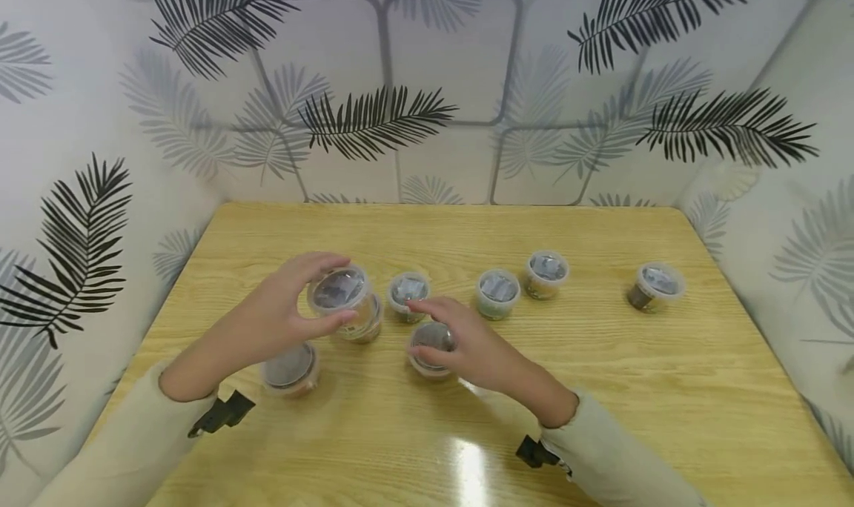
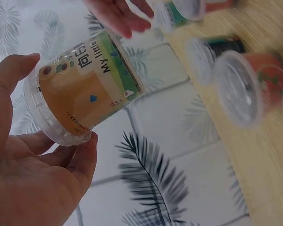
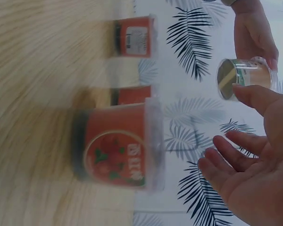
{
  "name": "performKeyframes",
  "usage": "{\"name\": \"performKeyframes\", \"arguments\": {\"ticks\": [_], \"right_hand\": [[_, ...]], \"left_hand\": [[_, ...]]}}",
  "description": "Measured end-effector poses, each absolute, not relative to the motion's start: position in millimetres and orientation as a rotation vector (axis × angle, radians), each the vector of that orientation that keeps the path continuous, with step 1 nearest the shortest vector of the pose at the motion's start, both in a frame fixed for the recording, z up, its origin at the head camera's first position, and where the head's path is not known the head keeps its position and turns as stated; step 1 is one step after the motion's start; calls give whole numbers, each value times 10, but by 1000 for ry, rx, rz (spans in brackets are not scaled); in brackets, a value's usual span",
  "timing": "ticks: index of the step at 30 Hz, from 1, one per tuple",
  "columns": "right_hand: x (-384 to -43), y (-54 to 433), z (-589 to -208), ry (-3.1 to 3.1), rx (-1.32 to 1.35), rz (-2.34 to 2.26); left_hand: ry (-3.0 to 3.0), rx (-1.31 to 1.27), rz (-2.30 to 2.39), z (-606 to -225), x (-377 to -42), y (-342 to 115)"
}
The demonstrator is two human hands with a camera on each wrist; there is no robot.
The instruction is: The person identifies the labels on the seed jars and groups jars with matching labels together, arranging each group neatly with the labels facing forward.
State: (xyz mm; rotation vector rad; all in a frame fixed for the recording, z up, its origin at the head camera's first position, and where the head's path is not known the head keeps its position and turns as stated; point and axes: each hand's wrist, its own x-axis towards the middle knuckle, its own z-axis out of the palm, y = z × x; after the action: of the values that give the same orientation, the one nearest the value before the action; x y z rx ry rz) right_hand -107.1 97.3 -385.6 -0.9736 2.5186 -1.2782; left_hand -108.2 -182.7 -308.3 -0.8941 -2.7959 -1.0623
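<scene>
My left hand grips a lidded plastic cup by its lid rim, thumb on one side and fingers on the other. The cup has an orange-brown label with "My little" printed on it and is lifted off the table. In the head view it overlaps another lidded cup behind it. My right hand holds nothing; its thumb and fingers are spread over a red-labelled lidded cup, which stands upright on the table. The right wrist view shows that hand with relaxed, parted fingers.
One lidded cup stands below my left wrist. Farther back stand a small cup, a green-tinted cup and another cup. A dark-sided cup sits at the right. The wooden table meets a leaf-patterned backdrop.
</scene>
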Motion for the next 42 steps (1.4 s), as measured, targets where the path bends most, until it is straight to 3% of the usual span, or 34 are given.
{"name": "performKeyframes", "arguments": {"ticks": [13,25,31,42], "right_hand": [[-1050,1068,-4066,2714,-1026,-861],[-1038,1078,-4165,2787,-1098,-718],[-1035,1057,-4151,2769,-991,-709],[-1084,1036,-4168,2733,-915,-764]], "left_hand": [[-2817,-627,-941,-3317,-1385,-2528],[-2969,-460,-889,-3844,-1905,-3321],[-3127,-364,-851,-4024,-2119,-3638],[-3295,-301,-981,-3977,-2269,-3886]]}}
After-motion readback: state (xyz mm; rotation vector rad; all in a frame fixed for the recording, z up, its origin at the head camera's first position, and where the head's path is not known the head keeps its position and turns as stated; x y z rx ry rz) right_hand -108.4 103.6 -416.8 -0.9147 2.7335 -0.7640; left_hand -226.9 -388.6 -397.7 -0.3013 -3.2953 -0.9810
